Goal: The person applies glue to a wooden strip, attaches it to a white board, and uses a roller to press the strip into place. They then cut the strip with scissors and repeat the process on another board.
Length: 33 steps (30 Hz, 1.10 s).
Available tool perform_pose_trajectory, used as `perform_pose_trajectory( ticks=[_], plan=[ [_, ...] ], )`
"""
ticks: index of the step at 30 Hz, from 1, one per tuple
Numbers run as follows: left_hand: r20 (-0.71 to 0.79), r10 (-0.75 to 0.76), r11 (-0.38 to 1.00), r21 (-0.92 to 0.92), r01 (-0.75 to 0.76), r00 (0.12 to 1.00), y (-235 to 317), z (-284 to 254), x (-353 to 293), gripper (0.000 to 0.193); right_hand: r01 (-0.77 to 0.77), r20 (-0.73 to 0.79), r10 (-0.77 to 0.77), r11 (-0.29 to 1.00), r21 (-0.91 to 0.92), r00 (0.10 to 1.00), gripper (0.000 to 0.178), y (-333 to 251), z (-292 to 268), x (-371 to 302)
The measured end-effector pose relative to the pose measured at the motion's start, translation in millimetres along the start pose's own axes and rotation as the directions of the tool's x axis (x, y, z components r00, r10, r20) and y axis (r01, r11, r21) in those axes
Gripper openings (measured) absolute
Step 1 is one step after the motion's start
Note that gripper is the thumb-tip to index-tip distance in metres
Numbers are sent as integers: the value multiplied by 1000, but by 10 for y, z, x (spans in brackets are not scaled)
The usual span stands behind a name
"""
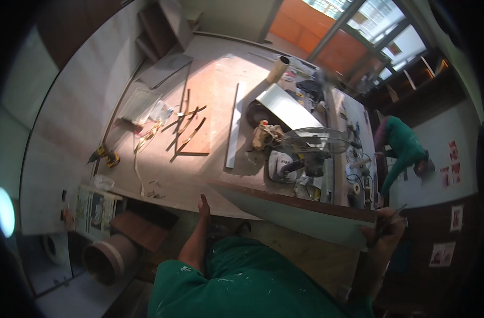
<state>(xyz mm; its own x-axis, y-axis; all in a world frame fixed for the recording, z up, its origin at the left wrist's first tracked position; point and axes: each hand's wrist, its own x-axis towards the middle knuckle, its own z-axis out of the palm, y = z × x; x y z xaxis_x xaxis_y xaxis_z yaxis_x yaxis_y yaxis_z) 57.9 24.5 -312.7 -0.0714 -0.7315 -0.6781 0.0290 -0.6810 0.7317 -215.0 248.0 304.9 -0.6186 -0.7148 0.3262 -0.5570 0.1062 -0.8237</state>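
A long narrow board (pixel 305 216), with a brown top edge and a pale face, runs along the near side of the worktable (pixel 183 197). Its right end is in the grip of my right hand (pixel 388 227), whose fingers reach over the pale face. Something thin and pointed sticks out beside that hand, too small to name. My left hand (pixel 203 205) is at the table's front edge, left of the board, with its fingers stretched upward and nothing visible in it.
Dark strips (pixel 191 127) and a white strip (pixel 234 127) lie on the table. A yellow-black cordless drill (pixel 108 156) is at left. A fan (pixel 313 146) stands among tools and scraps at right. Another person (pixel 403 143) in green bends beyond the table's right end. A cardboard tube (pixel 109 259) sits lower left.
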Motion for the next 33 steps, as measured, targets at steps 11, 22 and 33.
perform_pose_trajectory(
  ticks=[11, 22, 33],
  plan=[
    [131, 571, 810, 70, -582, 811, 1908, 780, -488, 81, -68, -433, 253, 914, 399, 865, 50, 1063, -1540, -455],
    [658, 668, -557, 133, -820, -348, 3649, 1561, -3205, 68, -34, -260, 924, 281, 959, 281, 51, 4605, -284, -2795],
    [914, 359, -751, 164, -639, -187, 3607, 1671, -2112, 76, -662, -71, 951, 262, 702, 301, 25, 4323, 690, -4109]
  ],
)
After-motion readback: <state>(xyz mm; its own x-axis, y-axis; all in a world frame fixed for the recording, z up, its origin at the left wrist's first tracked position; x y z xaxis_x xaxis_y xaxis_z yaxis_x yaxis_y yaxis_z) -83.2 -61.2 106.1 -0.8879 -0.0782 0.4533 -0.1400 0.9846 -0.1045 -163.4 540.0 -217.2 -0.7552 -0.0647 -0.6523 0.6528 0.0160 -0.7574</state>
